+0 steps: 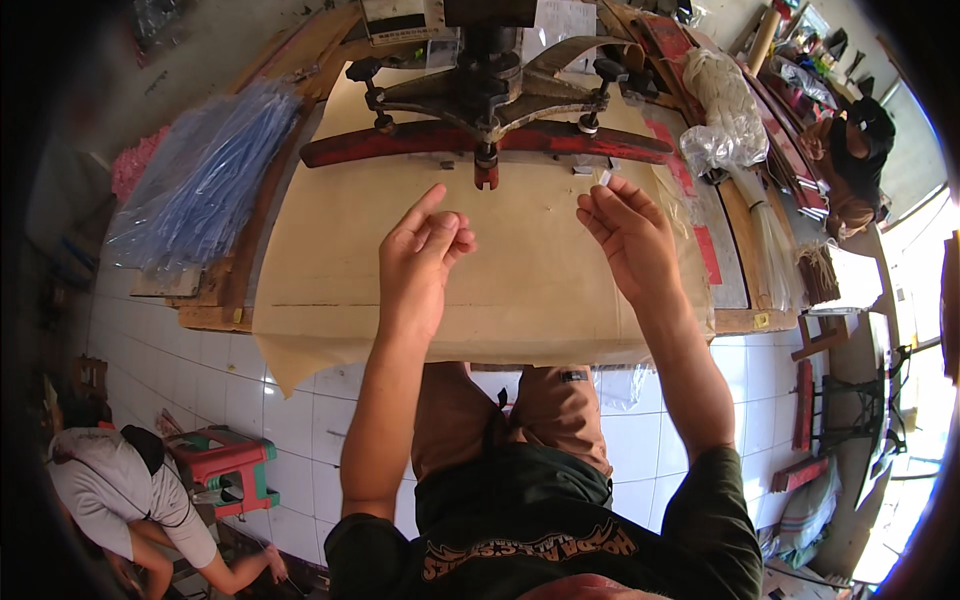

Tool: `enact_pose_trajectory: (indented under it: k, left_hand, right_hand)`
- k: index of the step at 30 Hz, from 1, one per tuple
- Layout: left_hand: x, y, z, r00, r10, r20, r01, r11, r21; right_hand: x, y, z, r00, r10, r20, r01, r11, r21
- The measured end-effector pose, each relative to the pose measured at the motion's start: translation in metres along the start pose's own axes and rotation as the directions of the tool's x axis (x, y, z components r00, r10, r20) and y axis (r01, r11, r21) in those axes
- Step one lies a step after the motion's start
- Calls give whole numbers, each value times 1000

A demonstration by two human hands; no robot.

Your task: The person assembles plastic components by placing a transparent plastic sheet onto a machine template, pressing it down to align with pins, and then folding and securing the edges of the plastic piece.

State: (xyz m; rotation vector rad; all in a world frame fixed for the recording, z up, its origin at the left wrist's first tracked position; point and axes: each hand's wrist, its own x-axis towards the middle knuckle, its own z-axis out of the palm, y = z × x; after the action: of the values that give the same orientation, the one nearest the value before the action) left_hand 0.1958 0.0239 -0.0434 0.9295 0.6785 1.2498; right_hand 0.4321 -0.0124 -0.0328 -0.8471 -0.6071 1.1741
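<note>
My left hand hovers over the paper-covered table with nothing visible in it. Its index finger points forward, apart from the thumb, while the other fingers curl loosely. Between the fingertips of my right hand is a small whitish piece, too small to name. In front of both hands stands a dark metal press with a long red bar across it. A forked red tip points down from its middle. Tan paper covers the worktop under my hands.
Clear bluish plastic sheets are piled at the left. Bundled white cord and plastic strips lie at the right. One person bends near a red and green stool at the lower left; another person is at the far right.
</note>
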Motion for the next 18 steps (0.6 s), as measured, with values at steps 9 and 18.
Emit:
enact_pose_trajectory:
  k: [9, 18]
  left_hand:
    - [52, 6, -13, 993, -98, 58, 25, 682, 731]
    - [90, -8, -13, 937, 230, 263, -331, 340, 880]
  right_hand:
    - [45, 0, -1, 995, 62, -82, -103, 631, -769]
    - [63, 14, 13, 954, -272, 129, 137, 10, -991]
